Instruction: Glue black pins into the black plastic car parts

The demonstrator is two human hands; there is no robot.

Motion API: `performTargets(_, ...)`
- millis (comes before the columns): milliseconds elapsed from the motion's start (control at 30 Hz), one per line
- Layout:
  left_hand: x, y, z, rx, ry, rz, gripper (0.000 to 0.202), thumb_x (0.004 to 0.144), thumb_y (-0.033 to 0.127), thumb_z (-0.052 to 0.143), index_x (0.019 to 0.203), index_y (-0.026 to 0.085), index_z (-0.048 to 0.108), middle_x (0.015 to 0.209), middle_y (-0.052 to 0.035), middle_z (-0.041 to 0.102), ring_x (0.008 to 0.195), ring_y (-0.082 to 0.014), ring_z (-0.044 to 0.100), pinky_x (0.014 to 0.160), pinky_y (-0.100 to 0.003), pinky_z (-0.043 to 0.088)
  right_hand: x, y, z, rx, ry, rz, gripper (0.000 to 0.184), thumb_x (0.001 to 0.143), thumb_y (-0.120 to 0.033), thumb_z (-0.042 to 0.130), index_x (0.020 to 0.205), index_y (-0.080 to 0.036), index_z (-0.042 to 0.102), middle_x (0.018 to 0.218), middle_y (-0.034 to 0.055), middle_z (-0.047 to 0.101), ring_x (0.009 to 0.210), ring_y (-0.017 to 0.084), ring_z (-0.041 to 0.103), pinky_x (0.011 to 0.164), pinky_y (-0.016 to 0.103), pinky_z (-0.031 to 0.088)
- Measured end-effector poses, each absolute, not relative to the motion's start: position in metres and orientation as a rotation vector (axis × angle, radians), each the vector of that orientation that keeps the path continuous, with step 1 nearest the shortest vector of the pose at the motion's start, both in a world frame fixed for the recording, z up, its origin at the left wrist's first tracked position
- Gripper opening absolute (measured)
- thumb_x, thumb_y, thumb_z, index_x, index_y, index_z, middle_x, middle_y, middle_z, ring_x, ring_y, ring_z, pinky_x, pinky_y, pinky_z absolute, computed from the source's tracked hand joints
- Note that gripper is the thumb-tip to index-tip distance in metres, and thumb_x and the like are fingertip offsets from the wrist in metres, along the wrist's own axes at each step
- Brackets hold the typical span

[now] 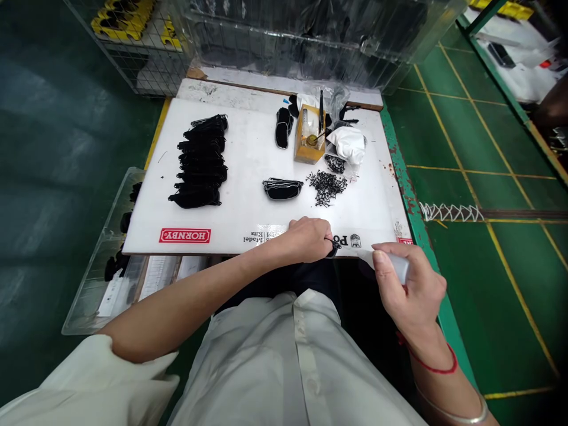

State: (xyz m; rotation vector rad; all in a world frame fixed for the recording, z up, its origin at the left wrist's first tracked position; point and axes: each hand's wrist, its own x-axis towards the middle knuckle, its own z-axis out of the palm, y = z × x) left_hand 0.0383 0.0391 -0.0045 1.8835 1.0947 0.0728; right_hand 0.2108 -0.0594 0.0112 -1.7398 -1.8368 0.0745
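My left hand (310, 239) is closed at the table's front edge on a small black part (333, 247), perhaps a piece of eyewear; most of it is hidden by the fingers. To its right, my right hand (410, 287) is wrapped around a pale squeeze bottle (399, 267), whose whitish tip points toward the black part. Beyond my left hand lies a small stack of black lenses with thin wire rims (283, 189). Beside that stack is a loose heap of tiny black pieces (327, 187). A long row of similar black eyewear pieces (202, 160) runs down the left.
A yellowish box (310, 133) with slim tools and a small jar stands at the back, with another lens stack (283, 127) and white crumpled material (349, 145) alongside. A clear bin (104, 254) sits below left. Plastic-wrapped racking (275, 44) borders the white tabletop (248, 130).
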Motion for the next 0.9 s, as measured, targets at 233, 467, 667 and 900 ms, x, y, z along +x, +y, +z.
performTargets(233,0.0377,0.0385,-0.0034,1.877,1.105,0.079,0.019,0.076,0.022,0.049,0.088,0.020,0.064,0.095,-0.0067,0.068,0.096,-0.0247,0.058,0.082,-0.034,0.041,0.2096,-0.0601,0.0115,-1.717,-1.873,0.063,0.009,0.087,-0.026,0.058,0.093,-0.020,0.061,0.079,0.0021,0.067,0.054,0.012,0.057,0.050,0.024,0.043)
performTargets(467,0.0373,0.0382,-0.0015,1.880,1.097,0.090,0.017,0.076,0.021,0.049,0.085,0.020,0.064,0.091,-0.0064,0.068,0.096,-0.0244,0.058,0.082,-0.033,0.041,0.2091,-0.0604,0.0108,-1.706,-1.866,0.057,0.009,0.086,-0.026,0.059,0.093,-0.020,0.061,0.078,0.0024,0.067,0.054,0.012,0.057,0.050,0.025,0.044)
performTargets(667,0.0372,0.0381,-0.0036,1.888,1.095,0.093,0.018,0.077,0.022,0.048,0.086,0.020,0.064,0.093,-0.0067,0.068,0.097,-0.0246,0.058,0.083,-0.033,0.040,0.2085,-0.0599,0.0114,-1.704,-1.869,0.052,0.009,0.087,-0.025,0.058,0.093,-0.019,0.061,0.079,0.0026,0.067,0.056,0.012,0.059,0.051,0.024,0.046)
performTargets(900,0.0368,0.0376,-0.0024,1.885,1.093,0.098,0.019,0.076,0.021,0.048,0.086,0.019,0.064,0.094,-0.0074,0.068,0.096,-0.0249,0.058,0.081,-0.033,0.041,0.2082,-0.0598,0.0123,-1.691,-1.910,0.038,0.008,0.087,-0.024,0.058,0.093,-0.019,0.060,0.079,0.0026,0.068,0.057,0.012,0.061,0.052,0.024,0.047)
